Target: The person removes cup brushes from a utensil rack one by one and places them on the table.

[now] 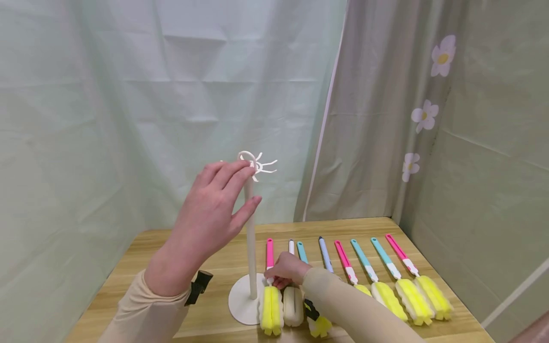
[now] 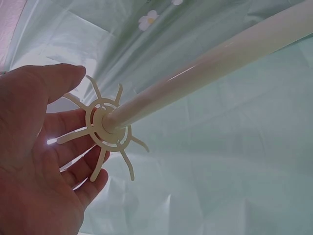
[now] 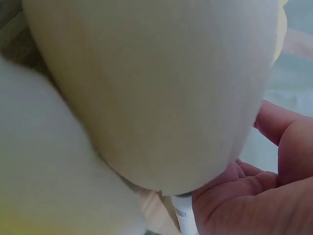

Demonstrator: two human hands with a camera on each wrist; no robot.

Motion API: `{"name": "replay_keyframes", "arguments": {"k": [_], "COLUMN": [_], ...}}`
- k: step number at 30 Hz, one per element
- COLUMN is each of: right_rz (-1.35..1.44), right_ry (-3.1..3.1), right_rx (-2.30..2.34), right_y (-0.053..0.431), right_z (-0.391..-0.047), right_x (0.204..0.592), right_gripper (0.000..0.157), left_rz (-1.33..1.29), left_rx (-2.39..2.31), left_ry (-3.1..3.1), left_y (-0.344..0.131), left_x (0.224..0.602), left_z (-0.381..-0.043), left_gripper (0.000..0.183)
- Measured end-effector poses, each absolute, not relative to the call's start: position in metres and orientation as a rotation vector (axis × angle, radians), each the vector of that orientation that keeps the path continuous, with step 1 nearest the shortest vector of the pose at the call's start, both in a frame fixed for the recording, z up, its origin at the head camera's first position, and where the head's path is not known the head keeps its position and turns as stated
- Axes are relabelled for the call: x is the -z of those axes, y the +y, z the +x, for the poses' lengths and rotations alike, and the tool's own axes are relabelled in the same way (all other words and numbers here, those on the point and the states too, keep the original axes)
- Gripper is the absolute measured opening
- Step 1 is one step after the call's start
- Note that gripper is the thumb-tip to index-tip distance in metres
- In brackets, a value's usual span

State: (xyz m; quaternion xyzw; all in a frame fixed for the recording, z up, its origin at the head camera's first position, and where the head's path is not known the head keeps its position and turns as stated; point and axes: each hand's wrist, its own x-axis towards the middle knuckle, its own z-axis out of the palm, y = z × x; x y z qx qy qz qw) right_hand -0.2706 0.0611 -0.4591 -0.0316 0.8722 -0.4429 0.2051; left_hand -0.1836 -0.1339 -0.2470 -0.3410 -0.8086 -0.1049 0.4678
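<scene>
A white stand point(image 1: 251, 247) with a round base and a ring of curved hooks point(image 2: 100, 142) at its top stands upright on the table. My left hand point(image 1: 210, 205) is at that hook ring, its fingers extended behind the hooks and the thumb apart from the pole. Low at the right of the base, my right hand point(image 1: 290, 267) pinches the neck of a pink-handled sponge bottle brush point(image 1: 271, 312) with a yellow and white head. Beside it lies a brush with a plain whitish sponge point(image 1: 293, 307). In the right wrist view, a pale sponge point(image 3: 161, 88) hides most of the fingers.
More sponge brushes lie in a row to the right, among them a blue-handled one point(image 1: 325, 255), a teal-handled one point(image 1: 386, 257) and a pink-handled one point(image 1: 401, 252) at the far right. The wooden table point(image 1: 171, 319) meets hanging curtains point(image 1: 206, 95) behind.
</scene>
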Motion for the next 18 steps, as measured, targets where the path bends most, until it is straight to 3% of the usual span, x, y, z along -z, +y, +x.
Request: {"name": "replay_keyframes", "arguments": {"k": [18], "right_rz": [-0.402], "right_ry": [2.640], "right_rx": [1.091], "right_y": [0.078], "right_z": [-0.277], "right_x": [0.458], "right_gripper": [0.030], "left_rz": [-0.805], "left_rx": [0.393], "left_ry": [-1.883], "left_y": [-0.142], "left_x": [0.256], "left_z": [-0.185], "left_gripper": [0.069]}}
